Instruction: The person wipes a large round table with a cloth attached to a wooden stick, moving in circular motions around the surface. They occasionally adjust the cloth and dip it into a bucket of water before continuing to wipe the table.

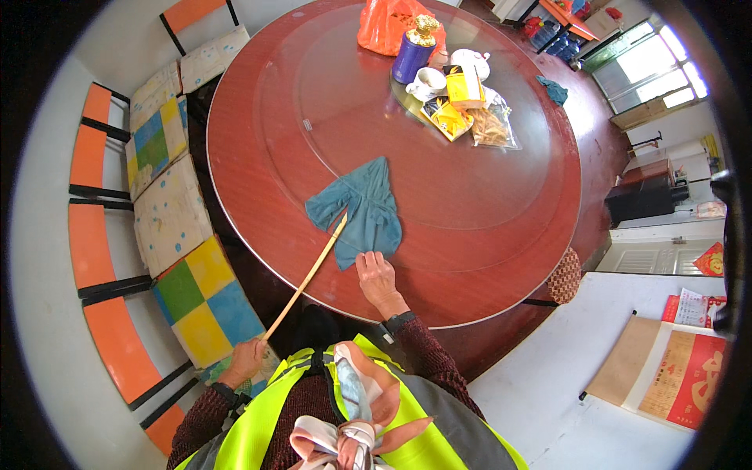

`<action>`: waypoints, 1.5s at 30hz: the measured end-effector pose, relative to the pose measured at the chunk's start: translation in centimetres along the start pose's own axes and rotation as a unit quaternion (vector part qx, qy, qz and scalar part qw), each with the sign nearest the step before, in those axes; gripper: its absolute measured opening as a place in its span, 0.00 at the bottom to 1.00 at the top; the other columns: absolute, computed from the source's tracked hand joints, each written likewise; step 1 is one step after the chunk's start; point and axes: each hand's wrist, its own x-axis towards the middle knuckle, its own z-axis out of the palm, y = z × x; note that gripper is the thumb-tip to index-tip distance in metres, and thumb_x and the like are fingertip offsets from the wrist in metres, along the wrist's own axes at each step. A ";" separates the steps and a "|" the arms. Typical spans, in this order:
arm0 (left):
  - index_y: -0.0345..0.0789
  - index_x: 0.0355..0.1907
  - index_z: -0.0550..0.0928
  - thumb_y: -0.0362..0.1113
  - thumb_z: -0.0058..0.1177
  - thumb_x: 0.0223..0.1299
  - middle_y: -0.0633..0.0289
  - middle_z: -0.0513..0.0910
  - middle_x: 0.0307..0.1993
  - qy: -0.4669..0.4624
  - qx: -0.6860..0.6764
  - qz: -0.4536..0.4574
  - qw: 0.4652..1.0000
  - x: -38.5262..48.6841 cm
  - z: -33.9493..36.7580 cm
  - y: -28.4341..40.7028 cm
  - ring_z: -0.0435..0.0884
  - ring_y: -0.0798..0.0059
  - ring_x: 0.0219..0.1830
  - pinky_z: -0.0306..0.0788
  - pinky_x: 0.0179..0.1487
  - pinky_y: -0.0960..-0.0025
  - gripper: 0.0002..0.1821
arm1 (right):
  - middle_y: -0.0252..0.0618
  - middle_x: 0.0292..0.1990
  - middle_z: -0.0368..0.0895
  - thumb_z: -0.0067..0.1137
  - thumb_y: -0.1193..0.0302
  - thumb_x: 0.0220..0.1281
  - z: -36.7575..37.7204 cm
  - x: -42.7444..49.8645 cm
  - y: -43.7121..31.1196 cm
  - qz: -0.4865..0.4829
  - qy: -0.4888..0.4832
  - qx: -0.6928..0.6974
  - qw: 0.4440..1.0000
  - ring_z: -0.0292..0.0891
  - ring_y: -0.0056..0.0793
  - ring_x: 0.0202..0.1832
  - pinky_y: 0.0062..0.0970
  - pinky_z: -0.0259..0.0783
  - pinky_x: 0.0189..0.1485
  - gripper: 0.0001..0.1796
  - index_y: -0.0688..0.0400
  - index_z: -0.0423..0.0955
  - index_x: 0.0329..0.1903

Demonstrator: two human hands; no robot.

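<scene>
A teal cloth [371,214] lies spread on the round reddish-brown table [264,176]. My left hand [244,359] grips the near end of a thin wooden stick [305,282], whose far tip reaches a fold on the cloth's left part. My right hand [377,279] rests at the cloth's near edge, its fingertips touching the fabric; whether they pinch it is not plain.
Farther back stand a purple bottle with a gold cap [411,59], a white cup [427,83], yellow boxes [465,88], a clear bag [493,126] and an orange plastic bag [390,23]. Another teal cloth [552,91] hangs at the right rim. Orange-backed chairs [94,247] line the left wall.
</scene>
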 end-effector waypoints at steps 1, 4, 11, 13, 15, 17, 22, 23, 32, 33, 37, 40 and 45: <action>0.31 0.28 0.77 0.46 0.43 0.74 0.42 0.78 0.22 0.001 0.025 0.008 1.000 0.3 -0.3 -0.1 0.76 0.38 0.27 0.66 0.32 0.43 0.21 | 0.37 0.33 0.72 0.57 0.73 0.49 -0.1 0.1 0.2 -0.005 0.012 0.017 1.000 0.73 0.34 0.38 0.30 0.74 0.35 0.12 0.58 0.75 0.39; 0.31 0.29 0.77 0.44 0.44 0.73 0.42 0.78 0.22 -0.012 0.055 0.023 0.998 0.9 -0.5 -0.1 0.76 0.37 0.26 0.67 0.31 0.42 0.20 | 0.36 0.32 0.71 0.56 0.73 0.49 -1.2 -0.8 0.8 -0.014 -0.005 0.039 0.999 0.73 0.33 0.39 0.30 0.75 0.35 0.07 0.56 0.73 0.33; 0.32 0.27 0.77 0.43 0.44 0.73 0.41 0.76 0.21 0.018 0.064 0.073 0.995 6.3 -0.7 4.1 0.76 0.38 0.25 0.67 0.29 0.43 0.20 | 0.36 0.33 0.72 0.56 0.73 0.48 -4.1 -4.4 3.2 -0.009 -0.017 0.052 0.998 0.73 0.33 0.39 0.30 0.75 0.36 0.07 0.56 0.74 0.33; 0.32 0.27 0.76 0.44 0.45 0.73 0.40 0.77 0.21 0.060 0.071 0.099 0.991 10.1 -0.5 6.6 0.77 0.38 0.26 0.68 0.30 0.42 0.20 | 0.36 0.32 0.72 0.56 0.74 0.47 -4.0 -4.2 4.6 -0.004 -0.003 0.039 0.999 0.73 0.34 0.37 0.31 0.75 0.35 0.09 0.57 0.75 0.35; 0.31 0.26 0.76 0.45 0.43 0.74 0.41 0.78 0.21 0.028 0.092 0.120 0.988 12.8 -0.2 8.6 0.78 0.39 0.26 0.69 0.30 0.44 0.22 | 0.35 0.31 0.72 0.57 0.74 0.47 -4.0 -4.6 5.4 0.006 0.000 0.019 1.000 0.74 0.34 0.36 0.31 0.74 0.35 0.10 0.57 0.76 0.36; 0.31 0.25 0.76 0.46 0.42 0.74 0.41 0.78 0.21 0.005 0.092 0.140 0.986 13.7 0.4 10.1 0.78 0.40 0.27 0.70 0.31 0.45 0.24 | 0.34 0.32 0.72 0.56 0.73 0.48 -4.3 -5.8 6.2 0.027 -0.005 -0.012 1.000 0.74 0.32 0.37 0.29 0.75 0.35 0.08 0.56 0.75 0.35; 0.31 0.25 0.77 0.46 0.41 0.74 0.42 0.79 0.21 -0.025 0.115 0.130 0.984 13.9 0.8 11.9 0.79 0.40 0.27 0.71 0.31 0.45 0.24 | 0.35 0.32 0.73 0.56 0.74 0.49 -5.8 -9.9 9.0 0.107 0.023 -0.031 0.994 0.74 0.34 0.37 0.30 0.74 0.34 0.10 0.58 0.76 0.37; 0.31 0.25 0.78 0.46 0.41 0.74 0.42 0.79 0.21 -0.033 0.127 0.127 0.983 14.4 1.1 12.5 0.79 0.40 0.27 0.71 0.31 0.45 0.24 | 0.36 0.32 0.73 0.56 0.74 0.49 -6.1 -10.5 9.8 0.118 0.026 -0.034 0.992 0.74 0.34 0.37 0.31 0.74 0.34 0.10 0.59 0.76 0.38; 0.31 0.26 0.79 0.48 0.39 0.75 0.41 0.80 0.21 -0.065 0.145 0.188 0.969 18.1 5.6 18.9 0.80 0.39 0.27 0.74 0.31 0.44 0.26 | 0.37 0.31 0.72 0.56 0.77 0.49 -7.1 -14.5 17.2 0.218 0.045 -0.079 0.972 0.73 0.39 0.37 0.36 0.73 0.37 0.08 0.57 0.74 0.35; 0.31 0.26 0.79 0.49 0.39 0.75 0.41 0.80 0.21 -0.052 0.146 0.196 0.968 18.1 5.5 19.2 0.80 0.39 0.26 0.74 0.31 0.43 0.26 | 0.38 0.31 0.72 0.56 0.78 0.49 -7.2 -15.0 17.6 0.222 0.060 -0.077 0.970 0.73 0.40 0.37 0.36 0.73 0.38 0.08 0.57 0.74 0.35; 0.32 0.26 0.79 0.49 0.38 0.75 0.42 0.80 0.21 -0.055 0.156 0.224 0.960 18.7 5.4 20.2 0.80 0.40 0.26 0.73 0.30 0.43 0.27 | 0.41 0.31 0.72 0.56 0.80 0.47 -7.4 -16.7 18.0 0.254 0.084 -0.070 0.961 0.73 0.43 0.38 0.37 0.73 0.39 0.08 0.57 0.71 0.33; 0.32 0.28 0.79 0.49 0.38 0.75 0.42 0.80 0.23 -0.075 0.154 0.209 0.963 18.5 5.7 20.8 0.80 0.38 0.27 0.73 0.32 0.43 0.26 | 0.42 0.29 0.71 0.51 0.79 0.54 -7.4 -17.2 17.2 0.276 0.081 -0.052 0.956 0.72 0.46 0.36 0.43 0.71 0.39 0.03 0.57 0.70 0.31; 0.32 0.29 0.79 0.51 0.39 0.75 0.43 0.81 0.24 -0.069 0.164 0.186 0.966 17.3 4.9 20.4 0.81 0.39 0.28 0.74 0.32 0.44 0.26 | 0.44 0.31 0.71 0.53 0.81 0.52 -7.9 -18.3 14.3 0.299 0.062 -0.030 0.952 0.71 0.49 0.38 0.43 0.70 0.39 0.05 0.58 0.70 0.30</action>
